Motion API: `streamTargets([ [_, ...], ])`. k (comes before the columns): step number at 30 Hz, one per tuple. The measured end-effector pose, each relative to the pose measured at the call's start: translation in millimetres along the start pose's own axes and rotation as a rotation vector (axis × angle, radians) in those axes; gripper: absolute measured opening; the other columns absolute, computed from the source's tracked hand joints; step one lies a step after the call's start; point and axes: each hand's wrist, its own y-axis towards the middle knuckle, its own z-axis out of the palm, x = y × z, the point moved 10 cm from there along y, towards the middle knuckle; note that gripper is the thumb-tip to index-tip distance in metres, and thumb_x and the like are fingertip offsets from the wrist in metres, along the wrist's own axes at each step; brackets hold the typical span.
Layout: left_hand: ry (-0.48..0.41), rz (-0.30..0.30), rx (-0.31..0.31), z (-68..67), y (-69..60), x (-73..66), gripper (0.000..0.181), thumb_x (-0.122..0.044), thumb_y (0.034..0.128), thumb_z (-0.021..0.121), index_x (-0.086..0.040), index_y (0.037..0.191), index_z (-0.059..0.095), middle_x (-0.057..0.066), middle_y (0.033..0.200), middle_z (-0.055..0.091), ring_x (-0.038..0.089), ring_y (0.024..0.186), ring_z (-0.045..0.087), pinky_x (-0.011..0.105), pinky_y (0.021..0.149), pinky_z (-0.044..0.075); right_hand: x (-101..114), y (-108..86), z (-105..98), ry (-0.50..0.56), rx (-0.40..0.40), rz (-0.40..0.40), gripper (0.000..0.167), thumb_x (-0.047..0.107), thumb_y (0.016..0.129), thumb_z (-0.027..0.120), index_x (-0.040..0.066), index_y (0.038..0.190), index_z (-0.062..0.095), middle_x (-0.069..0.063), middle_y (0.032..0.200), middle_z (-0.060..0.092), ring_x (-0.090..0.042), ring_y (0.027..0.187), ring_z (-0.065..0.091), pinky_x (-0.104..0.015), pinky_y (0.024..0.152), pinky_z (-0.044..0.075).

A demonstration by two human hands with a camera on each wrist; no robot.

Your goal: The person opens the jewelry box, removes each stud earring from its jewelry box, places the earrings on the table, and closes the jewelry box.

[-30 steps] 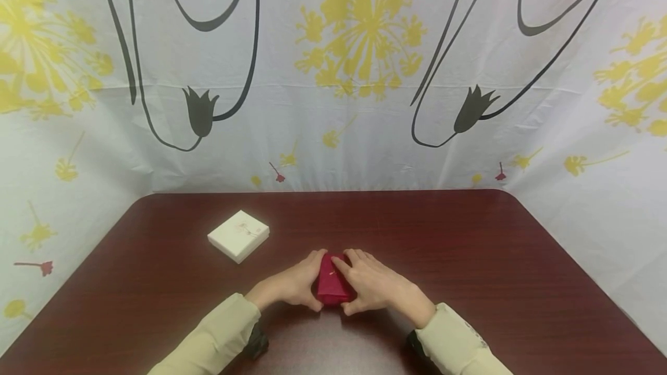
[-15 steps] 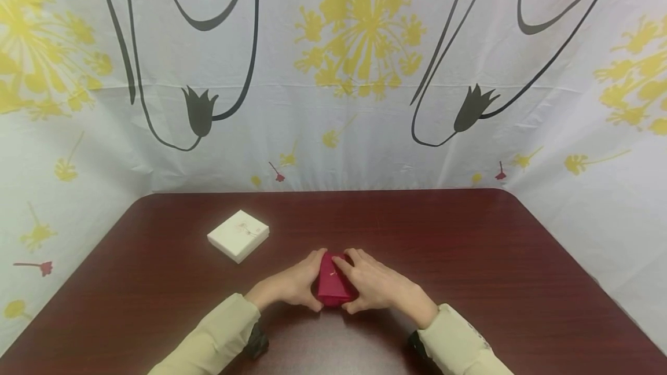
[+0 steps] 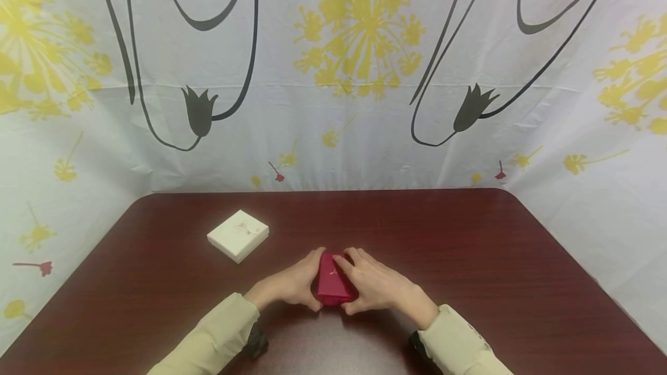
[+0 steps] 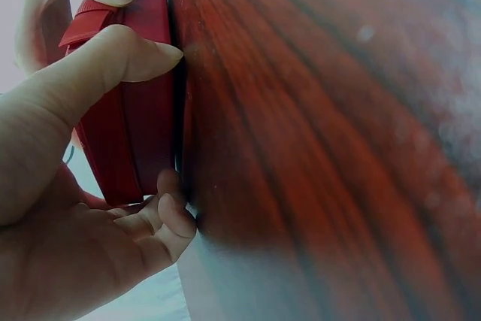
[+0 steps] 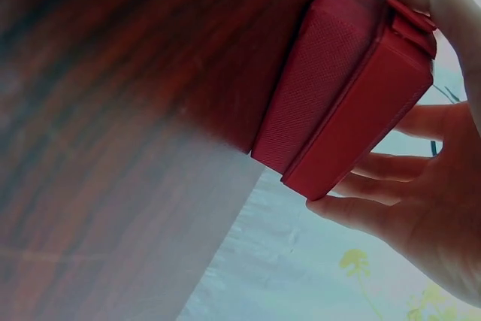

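A small red gift box (image 3: 331,283) sits on the table in front of me, with a small mark on its lid. My left hand (image 3: 297,282) grips its left side, thumb at the near end and fingers toward the far end. On the opposite side my right hand (image 3: 376,285) holds it the same way, its index finger reaching over the lid. The left wrist view shows the red box (image 4: 146,95) between thumb and fingers, with a bow-like tab (image 4: 90,24) on the near end. In the right wrist view the seam between lid and base shows on the box (image 5: 331,88).
A white flat box (image 3: 238,236) with a small printed design lies farther back on the left of the dark red wooden table (image 3: 443,236). A white curtain (image 3: 333,149) with yellow and grey flower prints hangs behind the table and along its sides.
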Motion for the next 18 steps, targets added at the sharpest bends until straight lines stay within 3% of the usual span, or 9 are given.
streamTargets([
  [11, -0.031, 0.001, 0.016, 1.5, 0.9, 0.1, 0.099, -0.011, 0.0541, 0.082, 0.010, 0.129, 0.021, 0.016, 0.118, 0.040, 0.024, 0.107, 0.043, 0.038, 0.094, 0.037, -0.7, -0.5, 1.1, 0.024, 0.034, 0.012, 0.077, 0.040, 0.063, 0.072, -0.001, 0.123, 0.046, -0.013, 0.111, 0.046, -0.021, 0.094, 0.047, -0.028, 0.079, 0.046],
  [18, -0.033, 0.001, 0.023, 1.2, 0.0, 0.1, 0.099, -0.012, 0.0552, 0.081, 0.011, 0.130, 0.021, 0.018, 0.121, 0.038, 0.027, 0.110, 0.042, 0.040, 0.096, 0.036, -1.0, -1.5, 0.2, 0.030, 0.016, 0.010, 0.078, 0.041, 0.062, 0.073, 0.000, 0.123, 0.046, -0.013, 0.111, 0.045, -0.021, 0.096, 0.046, -0.029, 0.080, 0.045],
])
